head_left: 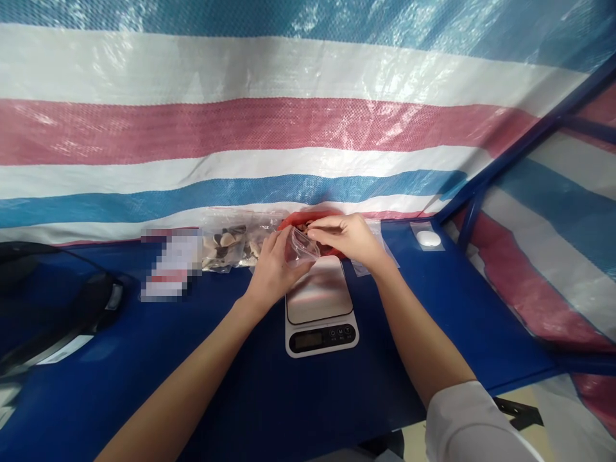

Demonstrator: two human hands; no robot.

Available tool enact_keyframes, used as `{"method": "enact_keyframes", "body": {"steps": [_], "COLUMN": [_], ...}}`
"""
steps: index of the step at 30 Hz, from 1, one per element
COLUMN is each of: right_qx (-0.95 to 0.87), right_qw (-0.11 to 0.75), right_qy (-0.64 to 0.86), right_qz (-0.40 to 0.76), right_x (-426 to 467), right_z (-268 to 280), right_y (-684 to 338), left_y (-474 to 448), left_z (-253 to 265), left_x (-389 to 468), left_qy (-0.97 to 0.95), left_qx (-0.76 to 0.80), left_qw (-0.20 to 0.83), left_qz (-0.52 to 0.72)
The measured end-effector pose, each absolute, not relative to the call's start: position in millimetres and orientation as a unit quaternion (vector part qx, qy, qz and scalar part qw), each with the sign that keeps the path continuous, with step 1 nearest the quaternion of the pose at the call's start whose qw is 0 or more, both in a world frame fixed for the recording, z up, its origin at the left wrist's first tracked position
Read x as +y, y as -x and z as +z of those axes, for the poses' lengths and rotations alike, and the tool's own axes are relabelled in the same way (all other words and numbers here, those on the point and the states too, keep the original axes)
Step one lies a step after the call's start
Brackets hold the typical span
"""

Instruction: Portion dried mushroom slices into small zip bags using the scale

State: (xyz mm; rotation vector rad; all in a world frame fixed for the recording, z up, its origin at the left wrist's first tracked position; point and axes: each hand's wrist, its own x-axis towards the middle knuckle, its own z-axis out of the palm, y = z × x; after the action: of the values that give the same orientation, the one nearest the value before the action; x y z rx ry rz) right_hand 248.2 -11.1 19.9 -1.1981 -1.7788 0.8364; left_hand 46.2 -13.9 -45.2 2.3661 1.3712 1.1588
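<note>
My left hand (275,266) is closed on a clear plastic bag (302,247), holding its mouth apart above a white kitchen scale (321,307). At the bag's right side is my right hand (347,236), thumb and fingers pinched together over a red bag (308,216). Whatever lies between those fingertips is too small to make out. Small brown pieces show inside the red bag, partly hidden by my hands. The scale's steel plate carries nothing that I can see, and its display looks dark.
Clear bags of dark and pale pieces (224,247) lie left of my hands. A flat clear bag (360,266) is under my right wrist. Farther right sits a white rounded case (428,239). A black curved object (96,308) occupies the left. Striped sheeting (289,128) hangs behind the blue table (231,391).
</note>
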Motion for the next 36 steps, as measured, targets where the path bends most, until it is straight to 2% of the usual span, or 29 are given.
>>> {"method": "enact_keyframes", "body": {"steps": [7,15,24,30,34,36], "right_qx": [-0.777,-0.726,-0.745,-0.711,-0.706,-0.725], "right_qw": [0.345,0.37,0.382,0.413,0.438,0.413], "right_qy": [0.45,0.407,0.392,0.386,0.426,0.454], "right_qz": [0.275,0.412,0.382,0.418,0.356,0.312], "right_x": [-11.9,-8.5,-9.1,-8.9,-0.5,4.1], "right_z": [11.3,12.1,6.3,11.1,10.4,6.7], "right_y": [-231.8,-239.1,-230.4,-242.4,-266.2,-276.0], "left_y": [-48.0,-45.0,-51.4,-46.7,-38.2,-34.0], "left_z": [-41.0,-43.7,-39.4,-32.4,-24.1,-21.2], "left_x": [-16.7,-15.9,-20.5,-19.2,-15.5,-13.2], "left_qy": [-0.796,-0.814,-0.793,-0.773,-0.755,-0.747], "left_qx": [0.456,0.438,0.447,0.456,0.475,0.48], "left_qw": [0.103,0.128,0.117,0.119,0.129,0.137], "left_qz": [0.384,0.359,0.398,0.425,0.433,0.439]}}
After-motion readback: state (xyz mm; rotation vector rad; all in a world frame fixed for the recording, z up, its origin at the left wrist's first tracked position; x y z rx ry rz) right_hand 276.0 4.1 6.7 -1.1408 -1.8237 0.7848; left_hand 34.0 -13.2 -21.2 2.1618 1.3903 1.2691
